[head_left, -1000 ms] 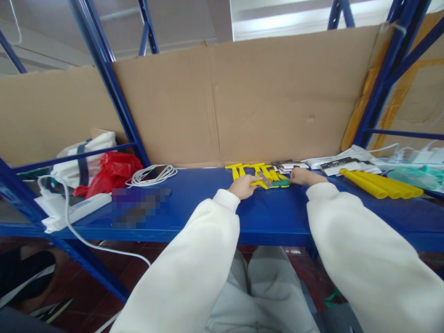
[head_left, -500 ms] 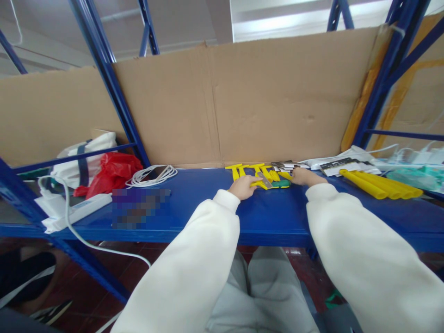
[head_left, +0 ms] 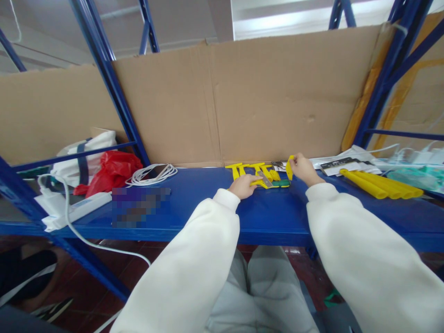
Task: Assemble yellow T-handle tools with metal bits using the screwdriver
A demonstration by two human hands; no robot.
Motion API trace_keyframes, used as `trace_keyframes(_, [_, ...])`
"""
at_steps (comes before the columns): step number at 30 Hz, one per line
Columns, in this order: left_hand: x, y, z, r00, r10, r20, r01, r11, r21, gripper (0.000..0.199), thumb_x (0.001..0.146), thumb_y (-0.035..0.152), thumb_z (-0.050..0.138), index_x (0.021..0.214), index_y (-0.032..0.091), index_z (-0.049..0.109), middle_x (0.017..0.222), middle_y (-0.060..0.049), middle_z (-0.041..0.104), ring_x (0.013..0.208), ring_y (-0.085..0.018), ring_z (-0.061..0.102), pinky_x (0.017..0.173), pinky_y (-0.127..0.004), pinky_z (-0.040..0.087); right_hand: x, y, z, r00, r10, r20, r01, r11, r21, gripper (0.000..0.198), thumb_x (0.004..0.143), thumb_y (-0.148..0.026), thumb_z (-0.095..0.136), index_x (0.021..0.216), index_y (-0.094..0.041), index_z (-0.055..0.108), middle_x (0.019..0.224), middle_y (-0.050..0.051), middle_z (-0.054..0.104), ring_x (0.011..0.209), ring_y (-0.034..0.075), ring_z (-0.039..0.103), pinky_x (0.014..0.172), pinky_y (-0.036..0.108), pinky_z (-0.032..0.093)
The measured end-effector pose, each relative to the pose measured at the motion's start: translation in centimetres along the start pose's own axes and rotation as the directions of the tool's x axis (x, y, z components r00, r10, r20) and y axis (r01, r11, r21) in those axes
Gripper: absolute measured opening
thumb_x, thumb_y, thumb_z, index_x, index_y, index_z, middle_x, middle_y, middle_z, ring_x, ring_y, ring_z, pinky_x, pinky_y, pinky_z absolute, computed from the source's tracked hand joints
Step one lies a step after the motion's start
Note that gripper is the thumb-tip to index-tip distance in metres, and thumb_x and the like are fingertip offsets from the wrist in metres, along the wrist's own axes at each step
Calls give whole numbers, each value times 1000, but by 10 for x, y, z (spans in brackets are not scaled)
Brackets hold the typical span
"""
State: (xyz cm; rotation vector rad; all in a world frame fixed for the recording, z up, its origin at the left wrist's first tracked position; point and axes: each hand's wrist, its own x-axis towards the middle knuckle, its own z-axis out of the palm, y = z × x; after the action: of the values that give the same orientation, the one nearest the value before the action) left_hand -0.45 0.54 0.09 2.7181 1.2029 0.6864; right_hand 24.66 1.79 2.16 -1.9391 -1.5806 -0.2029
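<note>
My left hand is closed on a yellow scraper-like tool, seen small, which has a flat metal plate beside it. Just right of that plate, a green and yellow handle lies low over the blue shelf. Pinched in the fingers of my right hand is a flat yellow piece, held upright above the shelf. Behind my left hand lie several yellow T-shaped parts. Small metal pieces lie behind them, partly hidden by my right hand and its piece.
Several yellow tubes and black-and-white packets lie to the right on the blue shelf. A coiled white cable, red bag and power strip are at left. Cardboard walls the back.
My right hand has risen a little, lifting the yellow piece and turning it from lying nearly flat to upright. My left hand has barely moved.
</note>
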Motion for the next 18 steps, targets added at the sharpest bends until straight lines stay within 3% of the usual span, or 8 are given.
trace_keyframes(8, [-1, 0, 0, 1000, 9, -2, -9, 1000, 16, 43, 91, 15, 61, 132, 25, 70, 133, -6, 72, 124, -22, 67, 109, -35, 49, 2, 6, 8, 996, -4, 85, -1, 999, 53, 35, 94, -19, 51, 126, -6, 55, 88, 15, 77, 83, 25, 74, 71, 28, 50])
trace_keyframes(14, [-1, -2, 2, 1000, 15, -24, -15, 1000, -22, 42, 90, 14, 63, 130, 26, 72, 132, -6, 72, 124, -23, 67, 109, -36, 50, 1, 6, 11, 993, -8, 121, -3, 995, 97, 25, 82, -12, 64, 107, -15, 65, 83, 8, 77, 78, 22, 74, 67, 26, 50])
trace_keyframes(18, [-1, -1, 1, 1000, 2, -13, -2, 1000, -16, 42, 90, 15, 62, 130, 25, 71, 133, -6, 71, 126, -24, 66, 110, -37, 49, 1, 5, 12, 992, -1, 124, -16, 991, 134, 23, 79, -7, 65, 101, -14, 66, 90, 10, 78, 80, 21, 74, 68, 25, 50])
